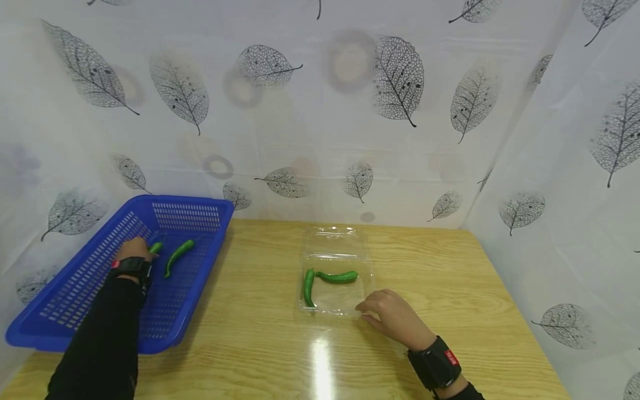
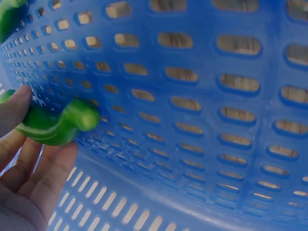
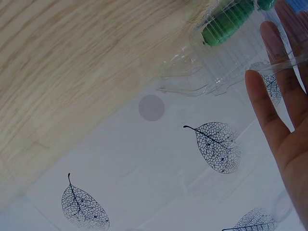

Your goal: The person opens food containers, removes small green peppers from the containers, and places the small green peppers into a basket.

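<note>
Inside the blue basket [image 1: 187, 328], my left hand [image 1: 134, 250] grips a curved green chili pepper [image 2: 53, 126]. The left wrist view shows the thumb over it and the fingers beneath it, close to the perforated basket floor. Just right of that hand lies another green chili pepper [image 1: 179, 258]. At the centre of the table, a clear plastic clamshell box [image 1: 342, 300] stands with its lid folded back. One pepper [image 1: 309, 288] lies along its left side and another [image 1: 338, 277] lies crosswise near the hinge. My right hand [image 1: 392, 316] rests its extended fingers at the box's front right corner.
The wooden table [image 1: 250, 333] runs back to a white curtain [image 1: 310, 128] with a leaf print, which also encloses both sides. The basket takes up the table's left part, its high rim [image 1: 207, 264] facing the box.
</note>
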Available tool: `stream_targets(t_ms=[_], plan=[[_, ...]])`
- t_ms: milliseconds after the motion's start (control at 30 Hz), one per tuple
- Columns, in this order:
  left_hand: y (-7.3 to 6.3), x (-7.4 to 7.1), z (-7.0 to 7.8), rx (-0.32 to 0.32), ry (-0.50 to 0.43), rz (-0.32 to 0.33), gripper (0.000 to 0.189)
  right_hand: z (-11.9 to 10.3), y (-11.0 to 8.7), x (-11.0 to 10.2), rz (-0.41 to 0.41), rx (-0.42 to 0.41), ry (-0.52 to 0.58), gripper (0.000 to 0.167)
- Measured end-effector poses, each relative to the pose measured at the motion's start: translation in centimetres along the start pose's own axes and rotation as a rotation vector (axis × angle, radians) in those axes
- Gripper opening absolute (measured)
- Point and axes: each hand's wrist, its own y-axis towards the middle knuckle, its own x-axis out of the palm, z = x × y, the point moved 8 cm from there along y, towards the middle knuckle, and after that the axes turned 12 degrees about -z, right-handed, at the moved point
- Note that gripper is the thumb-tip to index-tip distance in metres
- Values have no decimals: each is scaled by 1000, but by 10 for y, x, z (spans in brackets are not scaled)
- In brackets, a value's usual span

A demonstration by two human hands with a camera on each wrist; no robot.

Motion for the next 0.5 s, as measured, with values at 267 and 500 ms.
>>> stream_targets(t_ms=[267, 500], plan=[[-4, -1, 1, 23, -33, -28, 24, 0, 0, -1, 9, 5, -4, 16], [-3, -1, 0, 17, -36, -43, 25, -1, -1, -1, 5, 8, -4, 15]])
